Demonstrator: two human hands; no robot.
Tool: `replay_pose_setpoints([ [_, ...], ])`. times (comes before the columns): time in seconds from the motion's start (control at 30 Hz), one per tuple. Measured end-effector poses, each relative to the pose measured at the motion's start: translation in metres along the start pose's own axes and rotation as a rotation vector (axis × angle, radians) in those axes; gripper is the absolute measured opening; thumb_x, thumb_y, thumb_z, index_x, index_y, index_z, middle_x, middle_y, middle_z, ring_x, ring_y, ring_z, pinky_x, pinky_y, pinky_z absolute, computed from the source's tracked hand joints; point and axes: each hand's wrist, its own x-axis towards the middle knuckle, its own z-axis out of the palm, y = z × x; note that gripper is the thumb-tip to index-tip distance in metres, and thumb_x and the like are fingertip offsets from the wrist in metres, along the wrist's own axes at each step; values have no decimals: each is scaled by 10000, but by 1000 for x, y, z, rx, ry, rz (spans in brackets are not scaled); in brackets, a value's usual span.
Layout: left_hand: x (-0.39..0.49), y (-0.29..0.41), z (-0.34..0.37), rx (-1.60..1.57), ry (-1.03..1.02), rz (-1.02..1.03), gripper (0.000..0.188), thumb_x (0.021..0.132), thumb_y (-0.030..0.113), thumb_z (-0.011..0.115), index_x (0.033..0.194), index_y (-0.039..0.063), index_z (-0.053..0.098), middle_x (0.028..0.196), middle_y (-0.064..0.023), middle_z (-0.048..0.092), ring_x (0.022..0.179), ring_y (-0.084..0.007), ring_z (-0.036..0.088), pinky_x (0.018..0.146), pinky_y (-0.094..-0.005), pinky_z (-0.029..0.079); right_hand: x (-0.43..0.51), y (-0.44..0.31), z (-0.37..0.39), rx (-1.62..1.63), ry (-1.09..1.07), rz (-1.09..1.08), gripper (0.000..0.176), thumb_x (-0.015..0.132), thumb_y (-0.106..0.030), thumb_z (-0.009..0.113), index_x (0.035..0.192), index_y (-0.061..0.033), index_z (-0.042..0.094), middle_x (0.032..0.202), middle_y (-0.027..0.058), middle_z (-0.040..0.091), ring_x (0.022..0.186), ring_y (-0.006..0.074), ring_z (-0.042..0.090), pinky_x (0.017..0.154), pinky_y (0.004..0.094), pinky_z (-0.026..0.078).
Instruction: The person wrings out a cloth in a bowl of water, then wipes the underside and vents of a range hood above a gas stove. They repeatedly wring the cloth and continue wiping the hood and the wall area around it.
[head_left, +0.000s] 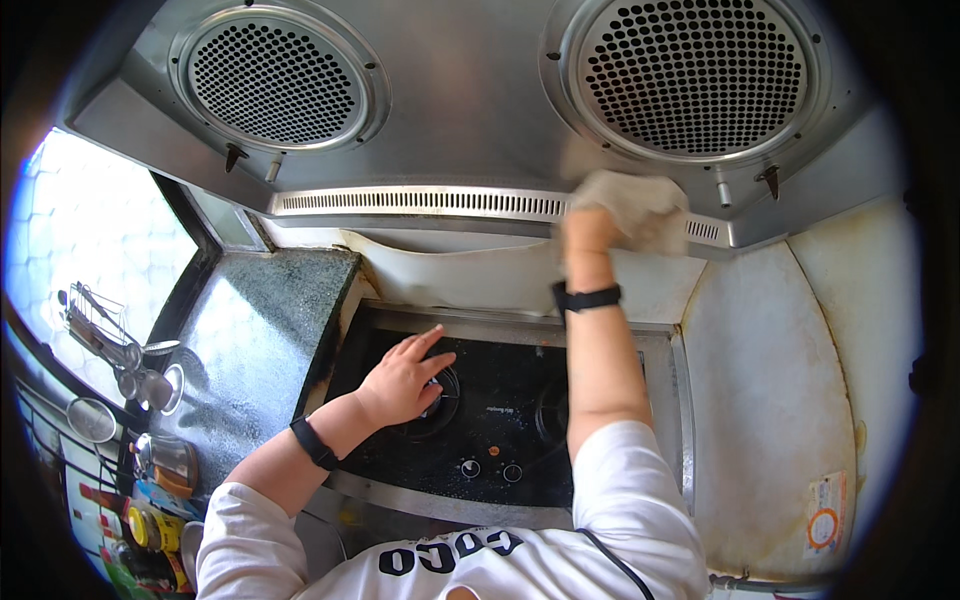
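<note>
My right hand (589, 232) is raised to the front edge of a steel range hood (457, 82), gripping a pale cloth (641, 206) that lies over part of the slotted vent strip (420, 201); hand and cloth are blurred. My left hand (405, 375), fingers spread and holding nothing, is over the left burner of a black gas cooktop (495, 390); whether it touches the surface is unclear. Both wrists wear black bands. My right forearm hides part of the cooktop's right side.
Two round perforated filters (274, 84) are set in the hood. At left, a stone counter (262, 300) holds a utensil rack (127, 360), a metal pot (169, 457) and several jars and bottles (154, 529) beside a bright window (90, 225). A stained wall panel (765, 412) stands at right.
</note>
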Motion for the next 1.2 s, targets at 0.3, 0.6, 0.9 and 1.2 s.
replay_pose_setpoints([
  [0.3,0,-11,-44,41,127,-103,535,832,202,710,1340,103,573,1526,-209,350,1382,-391,383,1126,-465,374,69,-124,-118,1712,-491,-540,436,936,-339,608,1283,-76,580,1256,143,622,1088,301,617,965,400,487],
  [0.6,93,31,-102,-655,1086,427,707,868,126,580,1488,-48,288,1557,-316,208,1456,-461,218,1189,-488,235,99,-159,-179,676,-244,-1020,262,910,-208,574,1118,-69,651,1024,142,685,958,318,645,829,424,514],
  [0.9,229,64,-171,179,1383,35,688,814,464,664,1370,89,510,1450,-267,383,1359,-498,315,1053,-687,250,120,-23,-252,1415,-975,-459,374,963,-44,514,1328,2,583,1280,113,635,1197,186,578,992,313,448],
  [1.2,168,17,-317,891,1321,485,579,822,474,627,1319,179,587,1362,-124,560,1299,-347,476,1126,-601,261,-12,178,-245,1244,-756,-28,347,976,17,483,1318,13,541,1427,168,507,1189,246,589,1043,380,461],
])
